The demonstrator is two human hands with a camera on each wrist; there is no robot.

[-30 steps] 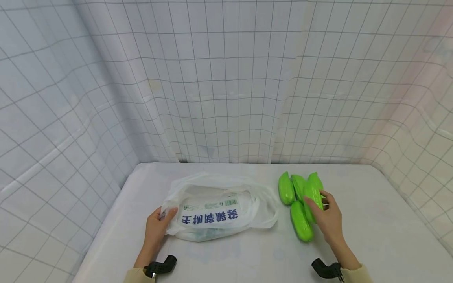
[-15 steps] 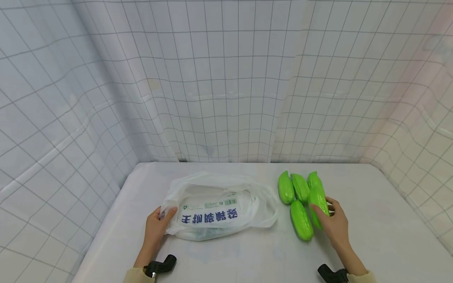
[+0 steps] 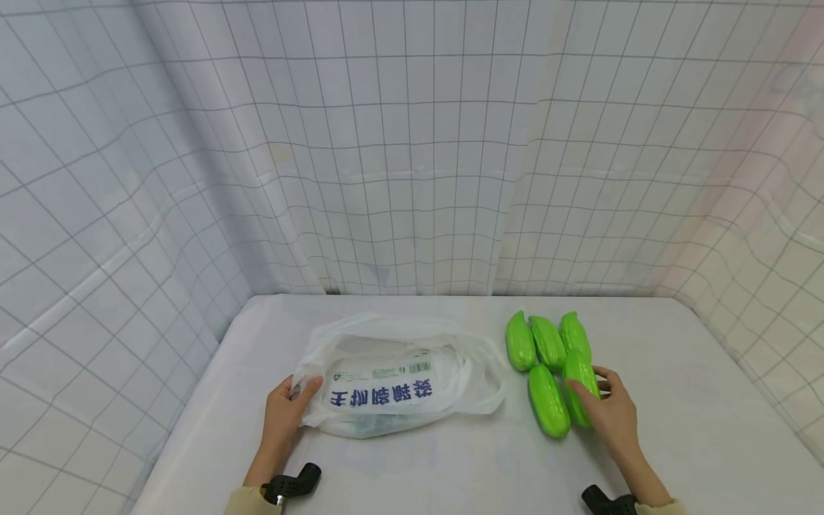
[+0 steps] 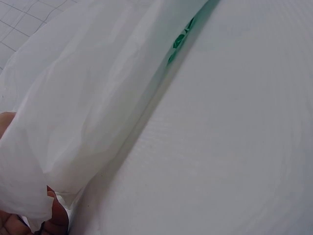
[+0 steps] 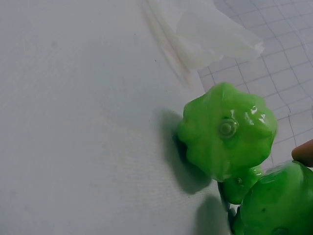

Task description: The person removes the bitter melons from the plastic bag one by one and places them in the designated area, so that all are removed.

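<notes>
On the left, a white plastic bag [image 3: 380, 397] with blue characters lies with its mouth spread. My left hand [image 3: 283, 415] grips its left edge, thumb over the rim; in the left wrist view the bag film [image 4: 98, 88] hides most of the fingers. My right hand [image 3: 611, 411] holds a glossy bright green ridged gourd [image 3: 581, 386] between thumb and fingers. This gourd overlaps another green gourd [image 3: 574, 333] behind it. To its left lies a third one [image 3: 549, 402]. In the right wrist view a fingertip [image 5: 303, 152] touches the held gourd [image 5: 281, 203].
More green gourds lie side by side at the back, one [image 3: 520, 342] being closest to the bag. Everything rests on a white table [image 3: 450, 465]. White grid-patterned curtains [image 3: 412, 143] rise behind and on both sides. Black wrist cameras [image 3: 292, 483] sit on the forearms.
My right hand has drawn the held gourd to the right and toward me, uncovering the gourds behind it. My left hand and the bag have stayed put.
</notes>
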